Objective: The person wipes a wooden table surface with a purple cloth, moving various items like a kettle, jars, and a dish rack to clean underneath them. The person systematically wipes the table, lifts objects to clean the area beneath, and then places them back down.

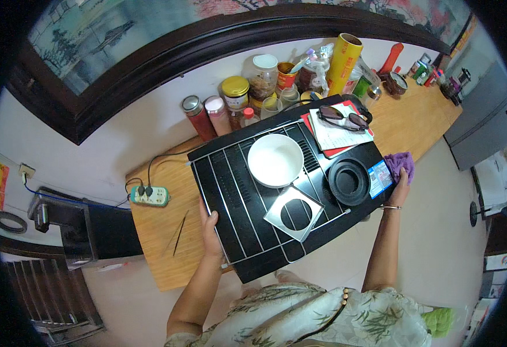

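Note:
A black box-shaped appliance (219, 197) with vent slots in its top stands turned at an angle, its near corner jutting past the table's front edge. My left hand (210, 236) grips its left side, thumb along the edge and most fingers hidden. At its right side, my right hand (400, 188) clutches a purple cloth (402, 165). On top lie a wire rack (245, 215), a white bowl (275, 161), a square metal plate with a round hole (312, 208), a black ring-shaped part (349, 181), papers (334, 136) and sunglasses (343, 118).
Jars (235, 92), flasks (197, 117) and a yellow roll (343, 63) crowd the wooden table (405, 110) along the wall. A power strip (150, 196) with plugged cords and tweezers (180, 233) lie at left. A grey cabinet (480, 127) stands far right.

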The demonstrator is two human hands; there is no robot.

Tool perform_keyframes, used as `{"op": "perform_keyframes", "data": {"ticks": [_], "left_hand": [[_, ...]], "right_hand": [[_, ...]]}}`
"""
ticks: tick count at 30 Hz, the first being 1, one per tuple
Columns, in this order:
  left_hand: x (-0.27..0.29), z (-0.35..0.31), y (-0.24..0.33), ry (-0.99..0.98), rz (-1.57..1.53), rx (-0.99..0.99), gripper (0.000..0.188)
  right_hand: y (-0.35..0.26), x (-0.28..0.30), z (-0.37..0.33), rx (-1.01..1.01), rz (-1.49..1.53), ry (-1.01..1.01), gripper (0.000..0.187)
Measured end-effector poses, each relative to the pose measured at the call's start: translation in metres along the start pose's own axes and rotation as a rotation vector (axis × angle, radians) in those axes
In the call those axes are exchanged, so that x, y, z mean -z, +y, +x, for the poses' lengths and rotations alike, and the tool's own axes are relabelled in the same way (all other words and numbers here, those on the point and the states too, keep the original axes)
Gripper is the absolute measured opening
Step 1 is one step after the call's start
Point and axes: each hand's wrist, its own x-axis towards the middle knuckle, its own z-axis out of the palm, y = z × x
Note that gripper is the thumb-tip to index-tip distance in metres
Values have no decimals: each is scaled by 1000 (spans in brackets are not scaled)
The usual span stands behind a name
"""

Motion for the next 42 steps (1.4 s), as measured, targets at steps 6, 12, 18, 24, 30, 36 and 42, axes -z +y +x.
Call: {"op": "perform_keyframes", "data": {"ticks": [6,12,18,24,30,36,42], "left_hand": [[-16,-4,13,-20,-76,-10,75],[-18,-3,20,-14,66,-72,79],[-8,-13,35,44,130,-67,79],[59,-19,20,51,236,24,58],[253,-16,33,90,1134,138,26],[308,-14,49,-81,1602,-174,27],[299,-6,37,-97,1729,100,24]], "right_hand": [[-4,-8,-3,-15,60,-43,41],[38,40,39,-129,84,-260,53],[5,21,-16,110,42,140,50],[-65,40,-113,356,206,-9,53],[-110,22,-286,384,576,-378,60],[-49,34,-429,33,13,-507,51],[-33,-45,-505,-47,-514,-928,18]]}}
